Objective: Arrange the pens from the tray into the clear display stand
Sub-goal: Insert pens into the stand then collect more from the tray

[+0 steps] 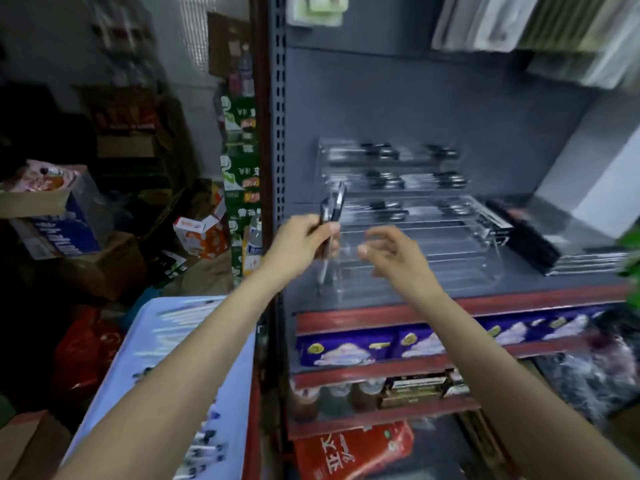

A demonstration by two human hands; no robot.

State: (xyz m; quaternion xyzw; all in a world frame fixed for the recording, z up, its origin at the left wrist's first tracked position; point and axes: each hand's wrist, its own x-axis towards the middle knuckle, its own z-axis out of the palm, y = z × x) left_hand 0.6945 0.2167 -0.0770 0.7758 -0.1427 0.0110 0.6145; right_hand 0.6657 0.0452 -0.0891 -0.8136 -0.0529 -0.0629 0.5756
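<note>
A clear stepped display stand (408, 216) sits on the grey shelf, with dark-capped pens lying in its upper rows. My left hand (304, 242) is closed around a small bunch of pens (331, 209), held upright at the stand's left front corner. My right hand (394, 254) hovers just to the right of it, over the stand's lower rows, fingers apart and holding nothing. A pale blue tray (145, 344) with several white pens lies at the lower left, under my left forearm. The frame is blurred by motion.
The shelf's red front edge (485, 303) runs below the stand. A black box (533, 240) lies on the shelf to the right. Purple packets (346, 351) and bottles fill the lower shelves. Cardboard boxes (114, 261) and green cartons are piled at the left.
</note>
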